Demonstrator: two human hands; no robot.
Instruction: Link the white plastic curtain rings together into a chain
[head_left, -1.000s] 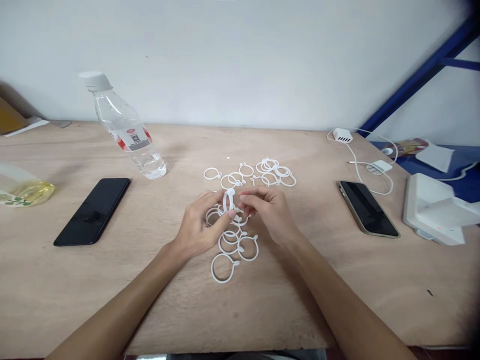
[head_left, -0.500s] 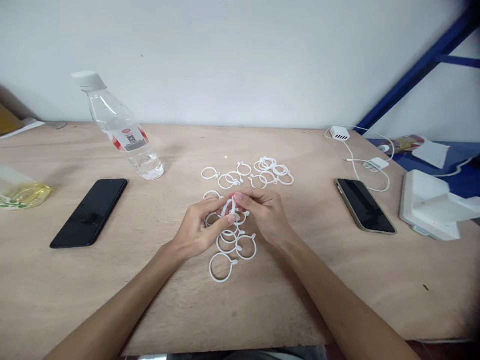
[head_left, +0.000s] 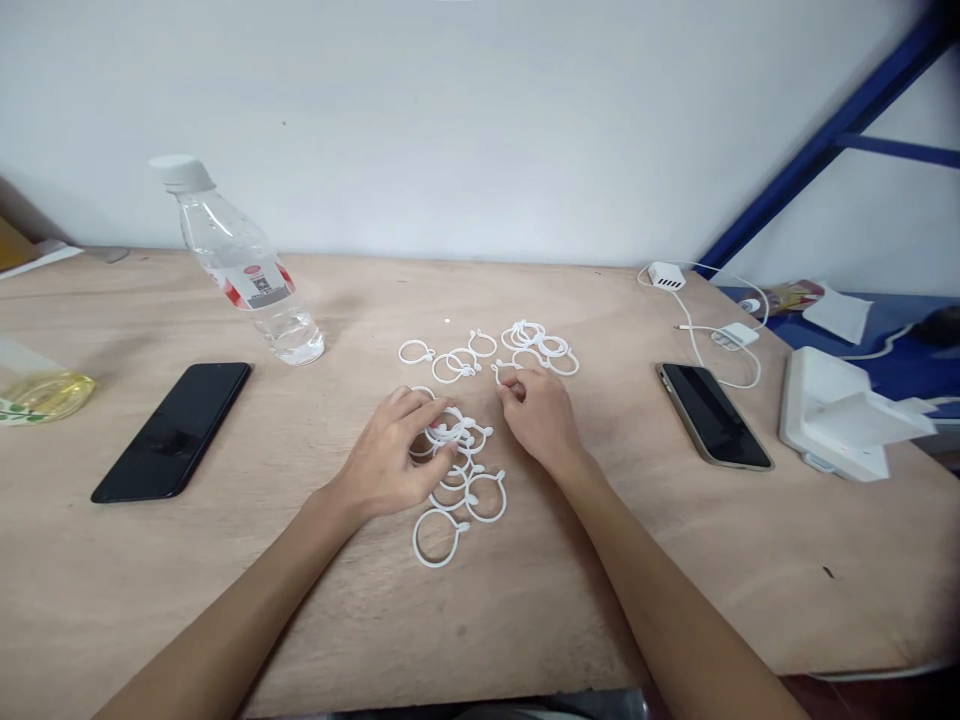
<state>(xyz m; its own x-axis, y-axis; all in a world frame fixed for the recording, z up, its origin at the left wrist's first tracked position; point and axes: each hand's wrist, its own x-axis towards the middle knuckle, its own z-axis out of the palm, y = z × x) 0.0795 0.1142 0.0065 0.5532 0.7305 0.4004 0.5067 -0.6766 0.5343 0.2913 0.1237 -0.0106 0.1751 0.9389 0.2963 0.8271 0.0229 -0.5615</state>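
Picking seems the step in hand. Right hand (head_left: 541, 412), fingertips narrow, at a far white ring (head_left: 498, 374); grip cannot be told. Left hand (head_left: 397, 450) half-wide over the near rings (head_left: 454, 432). A light pinch seems needed next.

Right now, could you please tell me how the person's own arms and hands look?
The left hand and right hand are ungloved, with no watch or bracelet showing. The left forearm and right forearm are bare, with no sleeves in view.
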